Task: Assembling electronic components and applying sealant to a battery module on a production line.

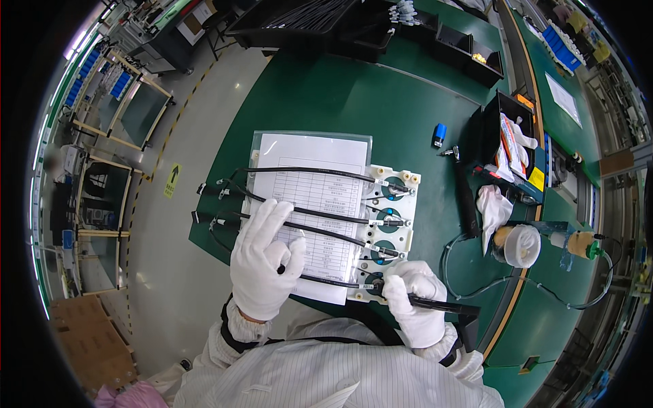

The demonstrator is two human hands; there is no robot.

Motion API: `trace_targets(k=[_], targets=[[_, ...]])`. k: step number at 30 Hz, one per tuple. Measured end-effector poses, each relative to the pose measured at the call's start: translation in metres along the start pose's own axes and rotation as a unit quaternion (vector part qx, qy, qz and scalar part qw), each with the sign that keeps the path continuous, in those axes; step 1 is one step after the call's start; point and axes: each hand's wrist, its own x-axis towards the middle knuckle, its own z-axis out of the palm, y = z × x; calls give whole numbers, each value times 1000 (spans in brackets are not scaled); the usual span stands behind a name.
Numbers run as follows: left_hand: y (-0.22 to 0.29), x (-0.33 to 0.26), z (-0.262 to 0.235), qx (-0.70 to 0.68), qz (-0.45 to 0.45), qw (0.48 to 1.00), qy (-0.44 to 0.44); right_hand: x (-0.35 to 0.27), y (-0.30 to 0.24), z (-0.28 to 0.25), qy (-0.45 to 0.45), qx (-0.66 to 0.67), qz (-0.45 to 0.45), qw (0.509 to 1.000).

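Observation:
My left hand (pixel 262 272), in a white glove, is closed around the lowest black cable (pixel 328 280), thumb bent in and the other fingers reaching up over the sheet. My gloved right hand (pixel 416 299) grips a black bar-like tool (pixel 442 306) with an angled end; its tip is hidden by the fingers. That hand is beside the lower end of a white plate (pixel 407 238) with round openings and metal fittings. Several black cables with white labels run left from this plate. Under them lies a printed sheet (pixel 313 153) in a clear sleeve.
Black bins (pixel 306 27) of cables and small parts line the far side. At the right are a blue-capped item (pixel 440 134), a black box (pixel 507 146) with packets, a crumpled white cloth (pixel 494 209) and a clear round container (pixel 521 246) near a looped hose.

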Motion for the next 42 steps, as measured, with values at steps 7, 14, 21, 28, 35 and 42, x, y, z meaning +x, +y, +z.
trace_targets(k=[7,14,21,28,35,42], targets=[[-1,-2,-1,-5,6,1000,-3,-15,-1,-17,112,98,162,975],[0,-3,3,-13,3,1000,-9,-21,12,-18,129,141,189,963],[0,-3,4,-4,-12,1000,-10,-22,15,-18,103,139,149,974],[0,-2,6,10,13,1000,7,-23,20,-20,86,137,159,974],[-1,-2,6,14,18,1000,8,-12,24,-20,131,142,145,970],[-3,-4,6,14,19,1000,11,10,28,-14,154,168,188,955]])
